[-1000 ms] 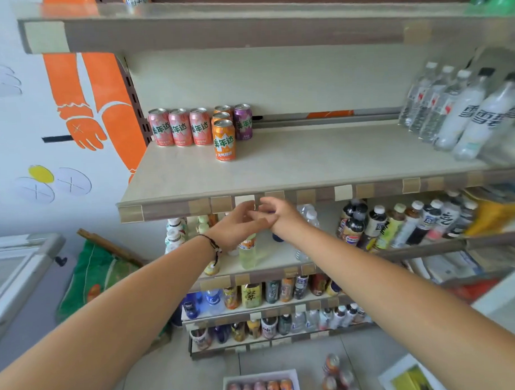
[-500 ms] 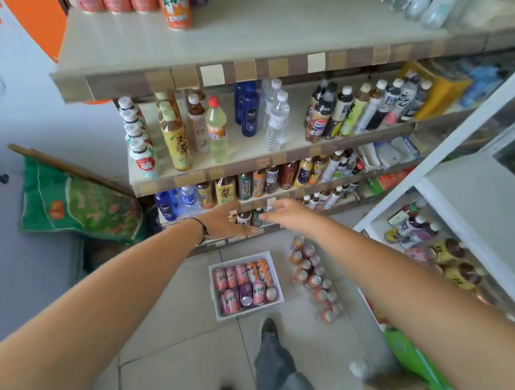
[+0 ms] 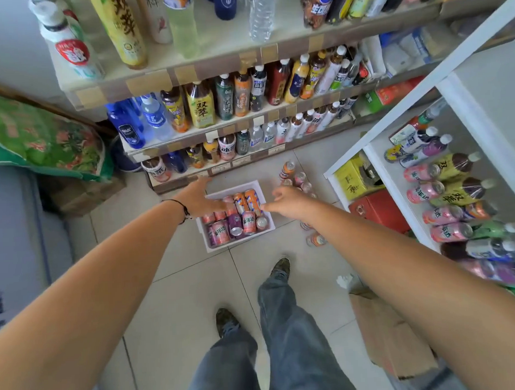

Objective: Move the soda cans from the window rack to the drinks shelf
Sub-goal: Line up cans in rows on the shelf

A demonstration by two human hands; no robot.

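Pink, orange, purple soda cans (image 3: 239,217) lying packed in white tray (image 3: 240,244) on floor, under both hands; loose cans (image 3: 300,178) upright beyond right hand (image 3: 291,202).

Green sack (image 3: 41,141) (left), cardboard (image 3: 392,336)

Bright, even, diffuse light; faint shadows only. Wide-angle bending at edges; motion blur softening the periphery.

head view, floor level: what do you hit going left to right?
green sack → left hand → white tray of soda cans → right hand → red box → white rack
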